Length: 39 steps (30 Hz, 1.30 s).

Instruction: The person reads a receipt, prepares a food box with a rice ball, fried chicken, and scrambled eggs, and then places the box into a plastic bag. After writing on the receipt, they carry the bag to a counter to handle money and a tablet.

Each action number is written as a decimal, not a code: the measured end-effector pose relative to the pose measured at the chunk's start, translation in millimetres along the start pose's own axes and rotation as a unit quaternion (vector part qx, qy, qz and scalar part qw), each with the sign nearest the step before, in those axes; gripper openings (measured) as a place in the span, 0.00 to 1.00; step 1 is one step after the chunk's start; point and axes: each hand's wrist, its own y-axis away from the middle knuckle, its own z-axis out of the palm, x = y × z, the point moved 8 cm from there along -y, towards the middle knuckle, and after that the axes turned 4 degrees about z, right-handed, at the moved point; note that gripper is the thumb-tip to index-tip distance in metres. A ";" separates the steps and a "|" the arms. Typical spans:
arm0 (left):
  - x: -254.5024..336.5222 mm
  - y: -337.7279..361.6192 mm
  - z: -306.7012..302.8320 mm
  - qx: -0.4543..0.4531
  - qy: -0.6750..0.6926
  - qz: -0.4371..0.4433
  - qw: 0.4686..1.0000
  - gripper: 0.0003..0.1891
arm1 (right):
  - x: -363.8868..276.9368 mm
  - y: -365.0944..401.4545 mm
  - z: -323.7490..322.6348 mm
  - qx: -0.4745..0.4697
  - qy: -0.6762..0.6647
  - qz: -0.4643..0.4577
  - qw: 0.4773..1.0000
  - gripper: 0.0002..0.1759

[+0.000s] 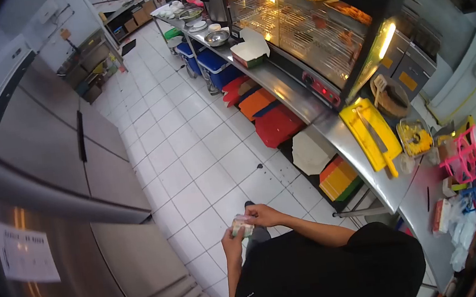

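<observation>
Both hands are close together in front of my black shirt, above the tiled floor. Between them is a small bundle of thin, pinkish and pale green paper that looks like banknotes. My left hand grips the lower left side of the bundle with its fingers closed. From the right, my right hand pinches the upper edge of the same notes. How many notes there are is too small to make out.
A steel counter runs along the right under a lit food warmer. A knife lies on a yellow cutting board. Steel refrigerators line the left. White floor tiles lie between; blue coolers stand under the counter.
</observation>
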 end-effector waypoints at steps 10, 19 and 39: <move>214.0 -314.9 139.4 -0.293 -0.102 0.020 0.950 0.14 | -134.1 -177.0 -224.8 0.239 -0.170 -0.022 0.956 0.09; 290.8 -565.6 155.4 -0.280 -0.044 0.031 0.959 0.10 | -178.5 -423.4 -349.9 0.127 -0.234 0.023 0.964 0.12; 437.2 -1016.5 316.1 -0.532 -0.182 -0.022 0.826 0.08 | -259.4 -723.0 -578.9 0.616 -0.248 -0.059 0.745 0.10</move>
